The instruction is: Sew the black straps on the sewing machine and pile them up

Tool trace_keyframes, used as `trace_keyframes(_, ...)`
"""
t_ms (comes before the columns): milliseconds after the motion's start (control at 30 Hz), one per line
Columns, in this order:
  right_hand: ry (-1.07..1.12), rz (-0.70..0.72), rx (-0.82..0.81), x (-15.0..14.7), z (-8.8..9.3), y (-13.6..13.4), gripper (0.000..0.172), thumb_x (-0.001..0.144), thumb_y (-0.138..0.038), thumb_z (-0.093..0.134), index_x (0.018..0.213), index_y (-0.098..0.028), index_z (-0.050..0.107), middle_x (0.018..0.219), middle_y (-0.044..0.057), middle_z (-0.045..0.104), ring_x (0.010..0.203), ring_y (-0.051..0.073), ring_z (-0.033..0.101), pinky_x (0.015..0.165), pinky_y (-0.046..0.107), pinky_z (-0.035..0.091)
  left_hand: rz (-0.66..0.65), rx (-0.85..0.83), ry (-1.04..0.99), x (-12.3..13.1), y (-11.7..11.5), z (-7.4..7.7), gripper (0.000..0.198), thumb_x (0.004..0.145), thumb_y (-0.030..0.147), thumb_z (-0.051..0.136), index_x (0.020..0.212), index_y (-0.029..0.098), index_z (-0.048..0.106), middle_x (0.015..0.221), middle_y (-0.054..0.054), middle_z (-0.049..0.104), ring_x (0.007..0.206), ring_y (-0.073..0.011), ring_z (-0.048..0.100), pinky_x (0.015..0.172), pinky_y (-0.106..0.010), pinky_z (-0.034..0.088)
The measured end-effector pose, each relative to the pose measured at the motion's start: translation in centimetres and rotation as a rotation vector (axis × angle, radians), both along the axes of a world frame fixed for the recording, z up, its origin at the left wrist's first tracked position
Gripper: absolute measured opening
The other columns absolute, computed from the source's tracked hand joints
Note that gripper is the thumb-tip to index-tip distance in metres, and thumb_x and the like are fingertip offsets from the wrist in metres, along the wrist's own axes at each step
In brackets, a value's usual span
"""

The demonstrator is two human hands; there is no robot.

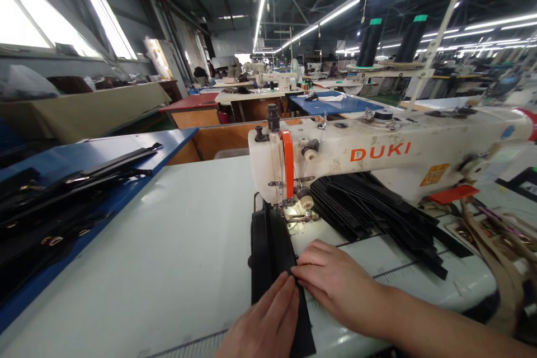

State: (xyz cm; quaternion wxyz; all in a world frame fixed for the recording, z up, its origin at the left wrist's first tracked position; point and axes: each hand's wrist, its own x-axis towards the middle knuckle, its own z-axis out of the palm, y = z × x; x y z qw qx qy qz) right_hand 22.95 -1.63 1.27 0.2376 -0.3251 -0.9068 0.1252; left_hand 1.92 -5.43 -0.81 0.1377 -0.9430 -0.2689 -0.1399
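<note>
A long black strip (pixel 282 246), leather-like, runs from under the needle area of the sewing machine (pixel 335 151) toward me. Along its left side lies a black piece with a stitched edge (pixel 260 251); I cannot tell how the two are joined. My left hand (pixel 268 319) rests on the strip with fingers stretched out and close together, its thumb hidden. At the strip's right edge, my right hand (pixel 335 279) pinches the material between thumb and fingers. The fingertips of both hands nearly meet.
Under the machine arm lies a fanned pile of black strips (pixel 369 207). More black straps with metal fittings (pixel 75 196) lie on a blue table (pixel 176 142) at left. Thread cones (pixel 369 42) stand behind the machine. Tan straps (pixel 495 257) hang at right.
</note>
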Motion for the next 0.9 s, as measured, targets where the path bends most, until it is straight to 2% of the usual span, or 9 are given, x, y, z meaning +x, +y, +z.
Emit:
trace_keyframes(167,-0.101,0.017,0.032,-0.1,0.1,0.4,0.018,0.096,-0.013,0.048,0.096,-0.015,0.066,0.084,0.004,0.061,0.084,0.019,0.049,0.076,0.031,0.042,-0.051,0.082,0.061,-0.1,0.4,1.0,0.041,0.083,0.024,0.055,0.119,0.003,0.056,0.119,-0.016,0.066,0.113,-0.0255,0.061,0.099,-0.028,0.048)
trace_keyframes(267,-0.102,0.034,0.038,0.0,0.2,0.5,0.017,0.094,-0.012,0.049,0.096,-0.015,0.066,0.085,0.004,0.061,0.085,0.019,0.049,0.078,0.031,0.041,-0.036,0.12,0.052,-0.1,0.6,0.8,0.037,0.083,0.012,0.047,0.118,0.006,0.057,0.117,-0.013,0.068,0.111,-0.0228,0.063,0.095,-0.025,0.05)
trace_keyframes(333,-0.097,0.038,0.048,0.1,0.2,0.7,0.017,0.094,-0.011,0.05,0.095,-0.015,0.067,0.084,0.004,0.061,0.085,0.019,0.049,0.078,0.031,0.04,-0.033,0.09,0.04,-0.2,0.8,0.6,0.043,0.079,0.006,0.047,0.12,0.006,0.055,0.119,-0.013,0.067,0.114,-0.0229,0.061,0.096,-0.025,0.049)
trace_keyframes(400,-0.092,0.038,0.07,0.0,0.1,1.2,0.017,0.093,-0.011,0.051,0.094,-0.015,0.067,0.083,0.004,0.06,0.085,0.02,0.048,0.079,0.032,0.04,-0.035,0.026,0.037,-0.1,0.9,0.7,0.046,0.076,0.01,0.05,0.122,0.005,0.053,0.122,-0.016,0.065,0.117,-0.0251,0.06,0.098,-0.028,0.049)
trace_keyframes(567,-0.12,0.009,0.162,-0.3,0.3,3.1,0.017,0.094,-0.014,0.051,0.088,-0.015,0.067,0.08,0.004,0.06,0.085,0.02,0.048,0.081,0.033,0.039,0.022,-0.08,-0.065,0.4,2.0,1.6,0.059,0.064,0.01,0.049,0.122,0.003,0.053,0.124,-0.019,0.063,0.118,-0.0279,0.059,0.096,-0.034,0.052)
trace_keyframes(767,-0.157,-0.032,0.156,-0.9,0.6,5.0,0.011,0.09,-0.012,0.057,0.089,-0.015,0.068,0.081,0.004,0.06,0.088,0.021,0.049,0.086,0.034,0.039,0.064,-0.124,-0.144,0.5,3.9,2.4,0.053,0.07,0.011,0.047,0.121,0.002,0.056,0.122,-0.02,0.064,0.115,-0.0283,0.061,0.095,-0.038,0.053)
trace_keyframes(900,-0.141,-0.073,0.135,-0.7,0.5,4.4,0.013,0.092,-0.013,0.055,0.098,-0.015,0.067,0.088,0.004,0.062,0.09,0.02,0.05,0.086,0.033,0.039,0.063,-0.104,-0.112,0.3,4.0,2.7,0.051,0.071,0.011,0.049,0.12,0.001,0.058,0.123,-0.02,0.064,0.113,-0.0289,0.062,0.094,-0.038,0.053)
